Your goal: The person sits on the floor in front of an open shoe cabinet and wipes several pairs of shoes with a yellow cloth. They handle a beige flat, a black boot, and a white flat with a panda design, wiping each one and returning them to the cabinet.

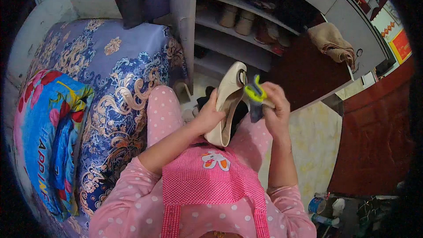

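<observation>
A cream flat shoe [229,94] with a buckle-like ornament near its toe is held upright over my lap, toe up. My left hand [210,114] is closed around its side. My right hand [276,102] is closed on a small yellow-green and dark grey thing [255,92], blurred and partly behind my fingers; its exact kind does not show. This thing is close to the toe of the shoe, on its right side; whether they touch I cannot tell. Dark items [240,112] lie partly hidden behind the shoe, between my knees.
Ahead stands an open shoe cabinet with shelves [220,26] holding several shoes [243,21]. A brown cloth [331,42] hangs over its edge at right. To my left are a bed with a patterned cover [128,57] and a folded bright blue blanket [48,119].
</observation>
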A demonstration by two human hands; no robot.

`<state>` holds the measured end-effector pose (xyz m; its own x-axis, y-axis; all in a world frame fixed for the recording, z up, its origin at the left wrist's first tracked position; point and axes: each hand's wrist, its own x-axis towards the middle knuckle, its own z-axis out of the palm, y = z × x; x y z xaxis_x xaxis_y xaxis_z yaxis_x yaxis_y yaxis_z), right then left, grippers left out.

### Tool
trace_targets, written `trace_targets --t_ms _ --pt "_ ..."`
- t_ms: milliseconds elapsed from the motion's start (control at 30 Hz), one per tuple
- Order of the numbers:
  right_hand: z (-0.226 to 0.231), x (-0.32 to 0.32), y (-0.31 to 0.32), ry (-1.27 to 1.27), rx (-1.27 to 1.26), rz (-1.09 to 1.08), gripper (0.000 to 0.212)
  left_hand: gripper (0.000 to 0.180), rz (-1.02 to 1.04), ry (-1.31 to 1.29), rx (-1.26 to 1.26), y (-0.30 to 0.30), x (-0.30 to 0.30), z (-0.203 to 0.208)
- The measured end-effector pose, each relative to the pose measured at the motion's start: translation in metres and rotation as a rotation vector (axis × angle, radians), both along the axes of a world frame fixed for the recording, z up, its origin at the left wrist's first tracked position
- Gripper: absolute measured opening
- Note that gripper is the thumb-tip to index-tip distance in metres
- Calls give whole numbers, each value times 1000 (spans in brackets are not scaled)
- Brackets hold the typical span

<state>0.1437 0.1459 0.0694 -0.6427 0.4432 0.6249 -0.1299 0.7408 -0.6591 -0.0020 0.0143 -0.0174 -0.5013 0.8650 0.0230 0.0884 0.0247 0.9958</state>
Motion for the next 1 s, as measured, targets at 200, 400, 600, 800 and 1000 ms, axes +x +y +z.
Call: trace_targets --t_ms 200,400,600,800,1000 --pt "11 -39 2 -98 642 -251 31 71 -57 166 -61 -4 12 3" --pt "-10 -43 -51 -214 713 7 25 57 -82 418 -142 -6 -1 -24" --pt "11 -49 -15 -220 728 -308 31 72 -31 341 -231 -9 8 11" --pt "-16 -46 -62 -350 337 64 35 72 -77 483 52 -3 -2 -41" --pt "8 -18 -25 -138 -245 216 37 76 -132 -104 68 -13 -6 -3"
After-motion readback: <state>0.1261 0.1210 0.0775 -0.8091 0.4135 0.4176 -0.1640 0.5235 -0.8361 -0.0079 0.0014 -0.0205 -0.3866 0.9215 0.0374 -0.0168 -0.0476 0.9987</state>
